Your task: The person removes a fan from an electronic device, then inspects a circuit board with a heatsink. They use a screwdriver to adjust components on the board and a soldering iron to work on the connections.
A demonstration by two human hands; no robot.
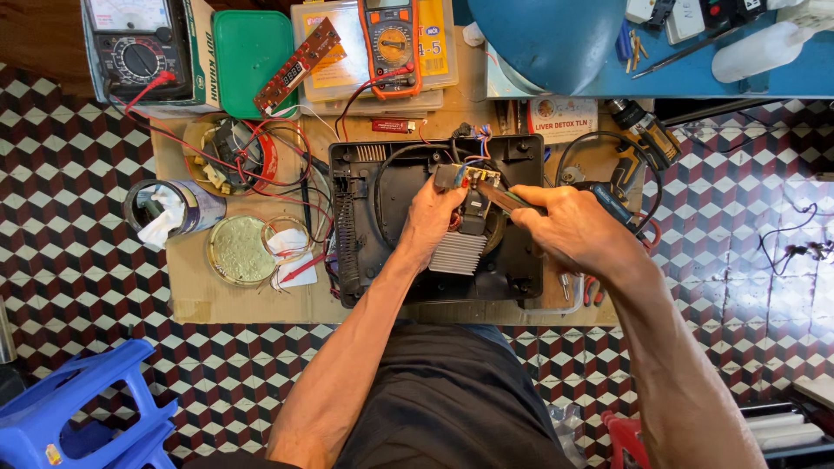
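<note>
Centre frame, over the open black plastic appliance shell (521,260) on the cardboard-covered surface (191,295): left hand (432,217) pinches a small green circuit board with a ribbed aluminium heat sink (460,247), lifted just above the shell. Right hand (569,227) is closed round a slim blue-handled tool (608,201), tip touching the board. Board looks light and stiff but fragile (trailing wires, solder joints), so best held by its edges or the heat sink. Upper left: analogue multimeter (135,48) beside a green rectangular lid (254,52). Top centre: orange digital multimeter (389,39) on a clear plastic box with yellow label (439,39). White printed card (563,117) lies right of it.
</note>
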